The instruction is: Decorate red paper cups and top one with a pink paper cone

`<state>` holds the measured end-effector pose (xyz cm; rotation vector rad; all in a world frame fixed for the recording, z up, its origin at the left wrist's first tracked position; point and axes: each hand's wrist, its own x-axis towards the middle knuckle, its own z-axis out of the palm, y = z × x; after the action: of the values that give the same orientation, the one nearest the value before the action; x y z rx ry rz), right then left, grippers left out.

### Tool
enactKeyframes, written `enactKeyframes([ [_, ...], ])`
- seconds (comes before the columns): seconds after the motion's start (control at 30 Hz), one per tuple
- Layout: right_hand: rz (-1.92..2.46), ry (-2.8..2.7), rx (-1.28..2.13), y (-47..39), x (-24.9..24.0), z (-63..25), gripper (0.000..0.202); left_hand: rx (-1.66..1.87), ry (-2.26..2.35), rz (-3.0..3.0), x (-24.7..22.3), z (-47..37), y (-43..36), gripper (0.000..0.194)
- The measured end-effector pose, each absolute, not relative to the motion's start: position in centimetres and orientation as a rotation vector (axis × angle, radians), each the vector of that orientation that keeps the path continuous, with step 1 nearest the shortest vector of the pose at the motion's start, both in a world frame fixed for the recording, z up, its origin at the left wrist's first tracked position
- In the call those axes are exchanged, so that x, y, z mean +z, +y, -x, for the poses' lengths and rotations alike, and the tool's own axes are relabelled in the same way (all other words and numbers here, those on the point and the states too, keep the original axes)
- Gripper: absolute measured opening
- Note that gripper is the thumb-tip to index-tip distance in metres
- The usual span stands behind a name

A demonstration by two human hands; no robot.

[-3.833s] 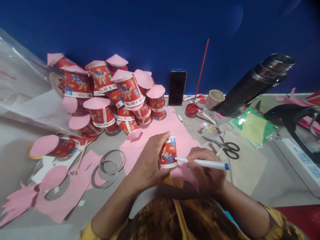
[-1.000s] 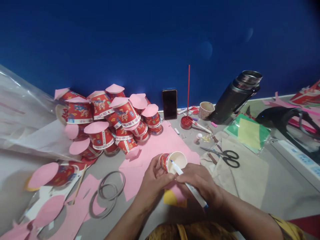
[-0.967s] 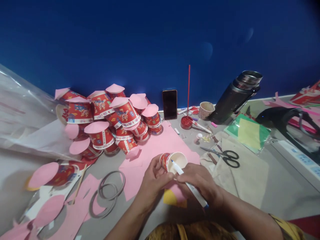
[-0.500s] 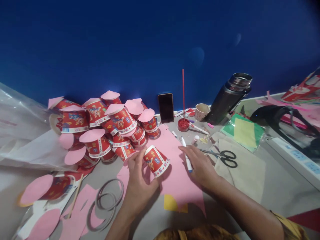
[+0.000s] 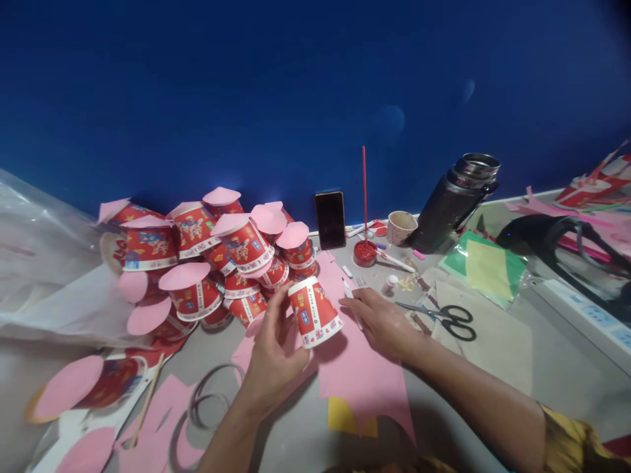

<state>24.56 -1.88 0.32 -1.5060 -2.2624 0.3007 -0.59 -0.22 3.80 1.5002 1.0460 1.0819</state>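
My left hand (image 5: 273,348) is curled around the left side of a red paper cup (image 5: 315,312), thumb at its lower edge. The cup is upside down and slightly tilted, its white rim downward and its pale base up. My right hand (image 5: 382,322) pinches a white marker (image 5: 347,288) just to the right of the cup, apart from it; the fingers hide much of the marker. Under both lies a sheet of pink paper (image 5: 362,381). To the left, several red cups with pink paper cones (image 5: 231,223) on top are piled against the blue wall.
Scissors (image 5: 456,322) lie right of my right hand. Behind stand a phone (image 5: 330,220), a red pot (image 5: 365,253) with a stick, a small cup (image 5: 401,227) and a dark flask (image 5: 446,210). Grey tape rings (image 5: 197,401) lie near my left forearm; a power strip (image 5: 586,322) is far right.
The cup has turned in my left hand, bringing its white text panel more to the front. My right hand and the marker have moved left, closer to the cup.
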Motion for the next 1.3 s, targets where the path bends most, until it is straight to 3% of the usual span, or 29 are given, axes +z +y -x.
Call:
enactKeyframes([
  [0.33,1.414,-2.277,0.371,-1.9,-1.4,-26.2,0.056,1.162,1.142,-1.507,0.7,-1.0,-0.4,0.090],
  [0.67,1.322,-2.268,0.314,-1.9,-1.0,-26.1,0.050,1.168,1.188,-1.563,-0.3,-1.2,-0.7,0.088],
  [0.93,1.157,-2.072,0.343,-1.7,-0.8,-26.1,0.034,1.182,1.116,-1.533,-0.5,-1.5,-1.0,0.088],
  [1.1,1.165,-2.067,0.412,-1.7,-1.2,-26.2,0.047,1.172,1.193,-2.016,-1.3,-0.8,-0.6,0.077],
  [1.3,1.288,-2.100,0.427,-1.5,-1.3,-25.9,0.046,1.184,1.121,-2.463,-1.6,-0.4,0.1,0.070],
])
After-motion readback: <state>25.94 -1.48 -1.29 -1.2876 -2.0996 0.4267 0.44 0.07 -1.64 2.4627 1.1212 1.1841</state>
